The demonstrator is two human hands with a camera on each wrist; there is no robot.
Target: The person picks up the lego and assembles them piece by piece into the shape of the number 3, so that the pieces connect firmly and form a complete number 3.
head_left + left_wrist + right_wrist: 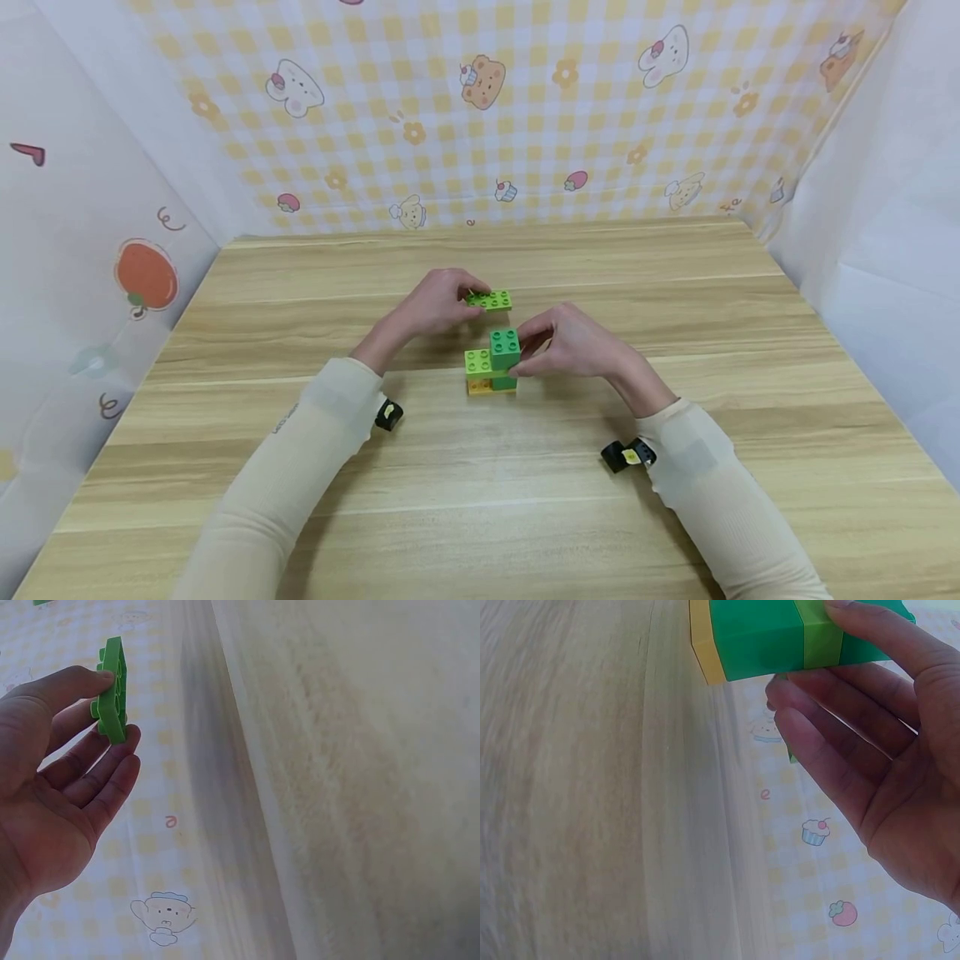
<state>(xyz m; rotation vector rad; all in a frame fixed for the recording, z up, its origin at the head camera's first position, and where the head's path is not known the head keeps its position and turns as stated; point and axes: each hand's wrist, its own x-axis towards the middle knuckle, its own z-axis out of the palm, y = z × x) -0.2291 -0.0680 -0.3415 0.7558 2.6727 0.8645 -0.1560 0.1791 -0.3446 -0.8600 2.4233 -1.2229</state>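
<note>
The left hand (pixel 431 304) pinches a flat lime plate (pixel 491 299) by one end, just above the bench (pixel 675 275) behind the brick stack (pixel 491 367). The right hand (pixel 573 342) grips the stack's dark green top brick (pixel 505 347) — a thin pinch could let the plate tilt or slip, and side pressure might tip the stack.

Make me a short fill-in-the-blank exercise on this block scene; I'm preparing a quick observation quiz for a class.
1. The left hand pinches a flat light green ____.
2. The right hand grips the dark green block on top of the ____.
3. The bottom layer of the stack is coloured ____.
4. Everything sits on a ____ table.

Missing words: plate; stack; yellow; wooden
</note>
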